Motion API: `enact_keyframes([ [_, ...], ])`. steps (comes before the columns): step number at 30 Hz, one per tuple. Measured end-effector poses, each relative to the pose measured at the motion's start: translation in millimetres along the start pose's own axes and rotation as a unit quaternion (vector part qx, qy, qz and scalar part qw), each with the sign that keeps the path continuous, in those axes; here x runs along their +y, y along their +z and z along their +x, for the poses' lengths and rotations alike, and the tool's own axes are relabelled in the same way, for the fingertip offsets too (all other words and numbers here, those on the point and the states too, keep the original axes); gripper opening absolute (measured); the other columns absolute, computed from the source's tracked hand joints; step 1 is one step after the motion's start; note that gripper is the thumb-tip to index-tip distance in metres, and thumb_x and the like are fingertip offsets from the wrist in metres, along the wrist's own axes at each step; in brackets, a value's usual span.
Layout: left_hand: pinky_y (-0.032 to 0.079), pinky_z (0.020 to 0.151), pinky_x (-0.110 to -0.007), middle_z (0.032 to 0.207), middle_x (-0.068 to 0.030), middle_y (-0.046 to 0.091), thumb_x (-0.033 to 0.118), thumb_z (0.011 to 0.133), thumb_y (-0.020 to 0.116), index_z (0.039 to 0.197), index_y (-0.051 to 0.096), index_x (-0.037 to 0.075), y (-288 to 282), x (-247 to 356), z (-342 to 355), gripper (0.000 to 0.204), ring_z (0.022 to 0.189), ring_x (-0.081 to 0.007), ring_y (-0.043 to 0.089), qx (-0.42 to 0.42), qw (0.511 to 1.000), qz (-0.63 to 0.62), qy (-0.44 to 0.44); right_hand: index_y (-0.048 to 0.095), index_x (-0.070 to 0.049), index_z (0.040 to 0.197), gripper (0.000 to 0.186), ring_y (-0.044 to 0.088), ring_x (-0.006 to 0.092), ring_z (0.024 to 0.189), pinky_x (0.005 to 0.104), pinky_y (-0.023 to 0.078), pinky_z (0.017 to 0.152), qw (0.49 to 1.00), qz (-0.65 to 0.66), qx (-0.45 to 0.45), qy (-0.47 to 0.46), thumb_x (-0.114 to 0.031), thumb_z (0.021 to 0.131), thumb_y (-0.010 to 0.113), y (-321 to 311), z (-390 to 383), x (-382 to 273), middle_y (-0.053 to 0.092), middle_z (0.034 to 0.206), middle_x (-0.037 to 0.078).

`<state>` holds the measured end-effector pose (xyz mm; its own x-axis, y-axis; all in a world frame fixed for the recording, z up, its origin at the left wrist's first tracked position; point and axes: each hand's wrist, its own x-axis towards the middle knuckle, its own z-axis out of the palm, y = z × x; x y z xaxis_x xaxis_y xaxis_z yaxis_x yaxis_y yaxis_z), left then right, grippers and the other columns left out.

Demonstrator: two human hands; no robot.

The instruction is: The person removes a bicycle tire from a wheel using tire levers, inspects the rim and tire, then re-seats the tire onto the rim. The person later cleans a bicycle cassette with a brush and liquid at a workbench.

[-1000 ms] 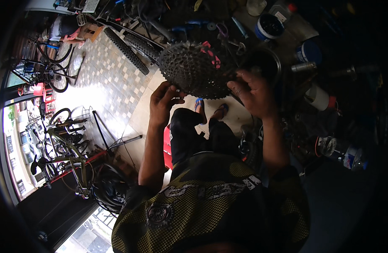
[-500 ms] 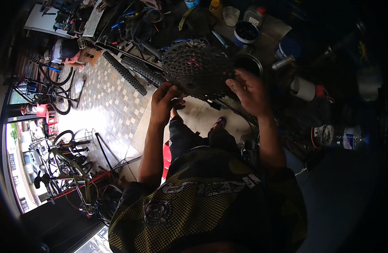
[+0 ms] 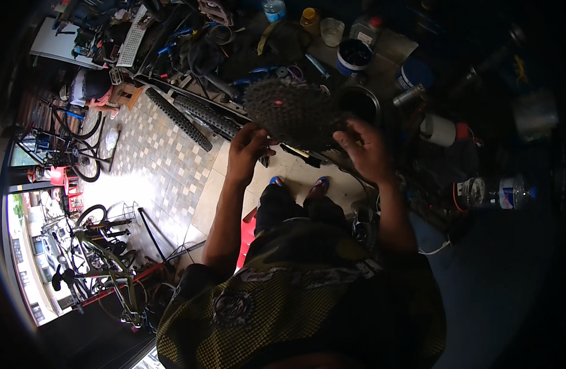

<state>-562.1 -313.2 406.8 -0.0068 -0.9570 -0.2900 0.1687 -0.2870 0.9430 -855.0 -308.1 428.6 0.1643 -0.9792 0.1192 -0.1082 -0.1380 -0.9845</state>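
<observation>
A dark bicycle cassette (image 3: 295, 115), its stacked toothed rings showing, is held up in front of me between both hands. My left hand (image 3: 249, 154) is closed on its lower left edge, thumb and fingers pinching the rim. At the right edge, my right hand (image 3: 364, 146) grips it with the thumb on the near side. A small reddish spot shows on the cassette's face. Its lower part is dark and slightly blurred.
Beyond stands a cluttered bench with a blue-and-white tub (image 3: 354, 56), a yellow cup (image 3: 310, 21) and a round dark pan (image 3: 359, 103). Two knobby tyres (image 3: 181, 120) lie at left. Bicycles (image 3: 105, 264) stand near the doorway; another person (image 3: 92, 89) is at far left. A plastic bottle (image 3: 510, 195) lies at right.
The cassette has dropped slightly lower and tilted, its face now seen more obliquely. Both hands still hold it. My feet now show side by side below.
</observation>
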Motion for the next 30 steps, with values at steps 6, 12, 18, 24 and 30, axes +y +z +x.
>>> enact_keyframes([
  [6, 0.059, 0.076, -0.033, 0.106, -0.0121, 0.068, 0.018, 0.099, 0.067, 0.123, 0.059, -0.004, 14.5, 9.2, 5.5, 0.033, 0.095, -0.0224, 0.074, -0.041, 0.999, 0.034, 0.011, 0.063, 0.002, 0.128, 0.034, 0.061, 0.0069, 0.091, 0.0264, 0.050, 0.081, 0.994, 0.041, 0.073, 0.072, -0.013, 0.100, 0.071, -19.6, -8.5, 3.7, 0.069, 0.098, 0.002],
  [12, 0.059, 0.074, -0.033, 0.103, -0.0121, 0.068, 0.018, 0.101, 0.065, 0.123, 0.060, -0.005, 1.5, 15.8, -9.5, 0.032, 0.089, -0.0225, 0.073, -0.006, 0.998, 0.034, 0.042, 0.064, 0.002, 0.124, 0.027, 0.061, 0.0051, 0.090, 0.0243, 0.050, 0.078, 0.998, 0.062, 0.007, 0.021, -0.008, 0.100, 0.068, -5.8, -3.2, -3.9, 0.069, 0.096, 0.002],
  [18, 0.061, 0.076, -0.036, 0.103, -0.0136, 0.067, 0.021, 0.100, 0.066, 0.123, 0.060, -0.007, -13.6, -5.4, -18.6, 0.037, 0.085, -0.0236, 0.071, 0.037, 0.999, 0.035, -0.012, 0.064, 0.001, 0.122, 0.023, 0.060, 0.0049, 0.084, 0.0249, 0.050, 0.074, 0.998, 0.055, -0.018, 0.039, -0.007, 0.101, 0.066, 9.5, -3.5, 10.8, 0.069, 0.092, 0.002],
  [24, 0.055, 0.069, -0.030, 0.093, -0.0049, 0.067, 0.017, 0.100, 0.067, 0.119, 0.063, -0.001, -14.4, -0.7, 3.5, 0.027, 0.074, -0.0163, 0.067, 0.007, 0.999, 0.015, 0.040, 0.063, -0.001, 0.115, 0.018, 0.058, 0.0048, 0.079, 0.0246, 0.048, 0.070, 0.991, 0.091, 0.020, 0.097, -0.012, 0.101, 0.067, 7.2, -7.8, 13.1, 0.066, 0.089, 0.000],
  [30, 0.053, 0.072, -0.028, 0.092, -0.0028, 0.067, 0.015, 0.099, 0.068, 0.118, 0.064, 0.000, 7.8, 22.7, 23.5, 0.024, 0.077, -0.0133, 0.066, -0.075, 0.995, -0.028, 0.062, 0.063, -0.006, 0.114, 0.019, 0.057, 0.0072, 0.070, 0.0245, 0.048, 0.066, 0.980, 0.128, 0.107, 0.111, -0.017, 0.101, 0.069, -1.4, -14.3, 15.7, 0.063, 0.087, -0.002],
])
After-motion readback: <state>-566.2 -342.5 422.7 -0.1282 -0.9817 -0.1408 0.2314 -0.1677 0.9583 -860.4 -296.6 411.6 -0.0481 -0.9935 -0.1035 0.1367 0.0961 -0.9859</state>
